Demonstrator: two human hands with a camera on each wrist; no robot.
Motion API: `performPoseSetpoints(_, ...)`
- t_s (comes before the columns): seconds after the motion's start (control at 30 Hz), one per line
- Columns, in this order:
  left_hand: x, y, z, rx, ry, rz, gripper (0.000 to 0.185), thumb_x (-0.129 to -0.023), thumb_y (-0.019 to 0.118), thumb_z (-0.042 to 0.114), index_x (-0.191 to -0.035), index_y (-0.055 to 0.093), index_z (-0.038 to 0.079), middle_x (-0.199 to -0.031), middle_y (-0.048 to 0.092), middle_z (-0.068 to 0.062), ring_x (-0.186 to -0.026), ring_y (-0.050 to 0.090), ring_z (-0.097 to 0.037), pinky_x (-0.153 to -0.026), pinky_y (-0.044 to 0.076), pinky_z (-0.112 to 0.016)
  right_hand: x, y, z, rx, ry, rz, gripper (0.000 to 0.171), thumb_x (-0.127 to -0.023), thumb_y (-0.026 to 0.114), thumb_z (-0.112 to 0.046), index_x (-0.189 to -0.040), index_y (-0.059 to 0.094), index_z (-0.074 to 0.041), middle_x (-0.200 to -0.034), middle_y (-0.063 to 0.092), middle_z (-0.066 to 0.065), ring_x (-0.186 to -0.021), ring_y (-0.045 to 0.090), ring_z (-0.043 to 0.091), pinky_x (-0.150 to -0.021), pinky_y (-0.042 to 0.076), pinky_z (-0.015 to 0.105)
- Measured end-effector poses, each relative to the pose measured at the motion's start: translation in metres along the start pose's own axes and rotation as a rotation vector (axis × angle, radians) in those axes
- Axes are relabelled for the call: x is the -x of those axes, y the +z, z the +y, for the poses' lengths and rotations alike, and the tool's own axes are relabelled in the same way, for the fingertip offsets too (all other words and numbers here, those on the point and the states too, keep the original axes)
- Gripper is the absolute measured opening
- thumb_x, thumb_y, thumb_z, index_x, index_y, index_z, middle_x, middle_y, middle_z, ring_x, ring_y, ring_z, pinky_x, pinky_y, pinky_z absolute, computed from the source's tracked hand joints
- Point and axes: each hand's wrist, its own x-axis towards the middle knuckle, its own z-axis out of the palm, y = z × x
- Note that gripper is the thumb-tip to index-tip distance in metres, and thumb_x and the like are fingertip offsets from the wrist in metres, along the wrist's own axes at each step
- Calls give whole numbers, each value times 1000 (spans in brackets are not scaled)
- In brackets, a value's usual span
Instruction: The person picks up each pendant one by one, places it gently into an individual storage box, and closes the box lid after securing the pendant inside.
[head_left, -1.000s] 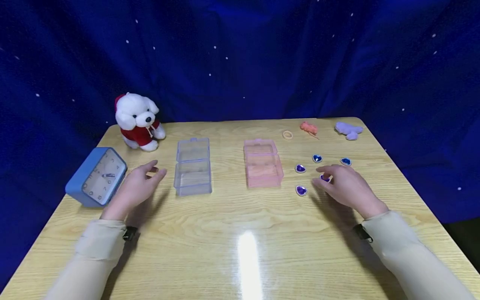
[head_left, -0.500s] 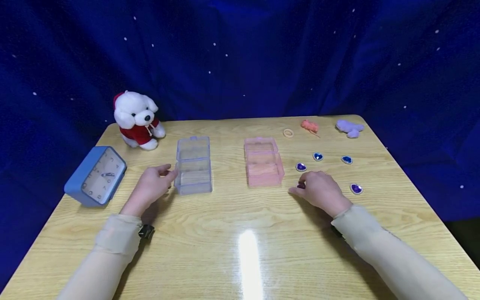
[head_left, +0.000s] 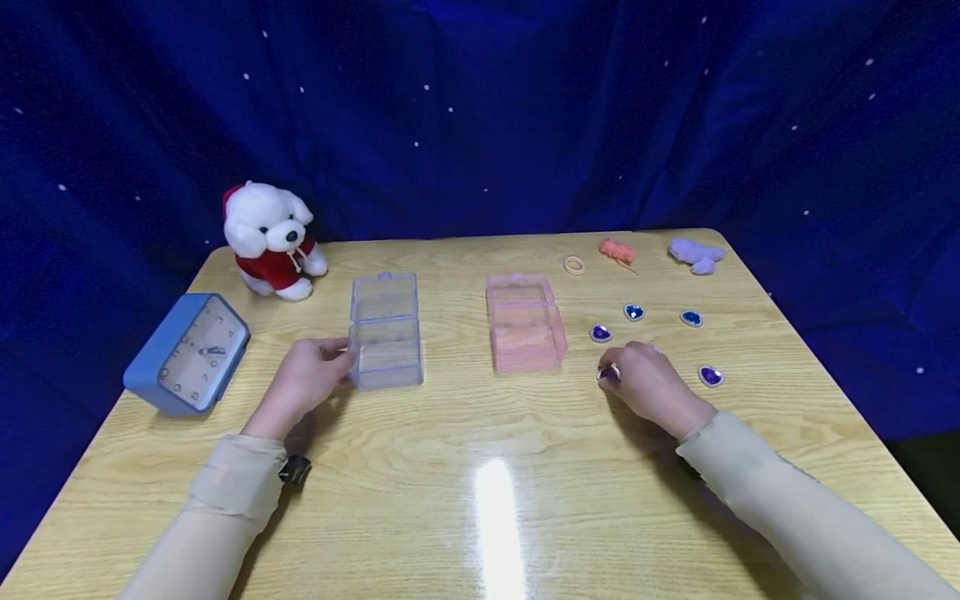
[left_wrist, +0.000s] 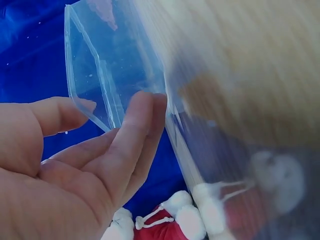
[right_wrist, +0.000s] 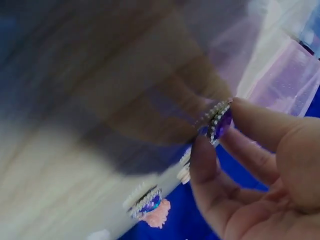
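Observation:
My left hand [head_left: 311, 375] reaches the left side of an open, clear bluish plastic box [head_left: 386, 354]. Its fairly straight fingers touch the side wall, and the thumb lies by the rim in the left wrist view. My right hand [head_left: 647, 379] pinches a purple teardrop gem [right_wrist: 220, 125] with a beaded silvery border between thumb and fingers, tilted up at the tabletop. Around that hand lie another purple gem [head_left: 600, 333], a purple gem [head_left: 710, 376] to the right, and two blue gems [head_left: 633, 312] behind. A sliver of one more gem shows behind the hand.
An open pink plastic box [head_left: 528, 346] stands between the hands. A blue clock [head_left: 187, 354] and white plush dog [head_left: 270, 237] stand at the left. Near the back right edge are a ring [head_left: 574, 265], a coral-coloured figure [head_left: 617, 250] and a purple soft-looking piece [head_left: 696, 254].
My left hand has moved right to touch the clear box. My right hand has moved left to the front purple gem and now pinches it, tilting it up.

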Motion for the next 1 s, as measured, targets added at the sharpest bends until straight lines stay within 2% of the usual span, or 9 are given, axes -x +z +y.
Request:
performPoseSetpoints(0.07,0,1,1,0,0,-2,47,-102,53,21,-139,51,-8,-120,65,-24,-88,64,-19,-62,48,-23,1,0,1,15,-42,12,6,-80,76,-1,-83,72,-4,-76,66,6,-74,60,27,-67,51,48)
performPoseSetpoints(0.2,0,0,2,2,-3,0,46,-102,53,19,-139,50,-9,-123,63,-26,-89,64,-19,-60,48,-22,0,1,4,23,-91,5,12,-75,71,3,-76,70,-9,-70,60,1,-67,55,21,-59,49,43)
performPoseSetpoints(0.37,-1,1,1,22,-23,-20,47,-103,52,19,-141,48,-8,-123,62,-25,-90,63,-19,-63,49,-21,1,1,11,-10,-116,-6,13,-76,74,0,-82,72,-11,-75,60,1,-67,53,17,-59,48,38)
performPoseSetpoints(0.47,-2,1,1,27,-27,-27,47,-103,52,19,-141,48,-7,-123,63,-25,-90,63,-19,-63,49,-22,0,-4,16,-21,-169,32,14,-75,76,0,-88,74,-7,-76,61,3,-66,53,14,-59,48,34)
performPoseSetpoints(0.6,-3,1,1,33,-19,-35,47,-103,52,19,-142,48,-7,-122,64,-24,-91,64,-19,-66,50,-22,-5,-23,19,-28,-264,133,17,-75,76,0,-92,75,-1,-76,60,3,-64,54,13,-55,48,29)
performPoseSetpoints(0.77,-4,1,1,29,-21,-51,47,-104,51,20,-143,48,-5,-121,65,-23,-92,64,-19,-69,51,-24,-30,-55,5,-42,-406,230,17,-77,75,2,-94,75,0,-80,64,4,-66,58,12,-55,50,27)
performPoseSetpoints(0.9,-4,1,0,26,-18,-55,46,-104,51,20,-143,48,-5,-119,65,-22,-92,64,-20,-70,51,-25,-62,-68,-22,-79,-496,178,22,-79,75,3,-101,75,2,-86,65,6,-69,60,14,-62,50,28)
performPoseSetpoints(1.0,-5,1,-2,43,-13,-58,46,-105,50,20,-143,47,-5,-118,66,-22,-94,65,-22,-72,52,-26,-90,-67,-49,-113,-578,117,23,-82,74,1,-105,75,1,-87,63,5,-70,59,15,-65,49,27)
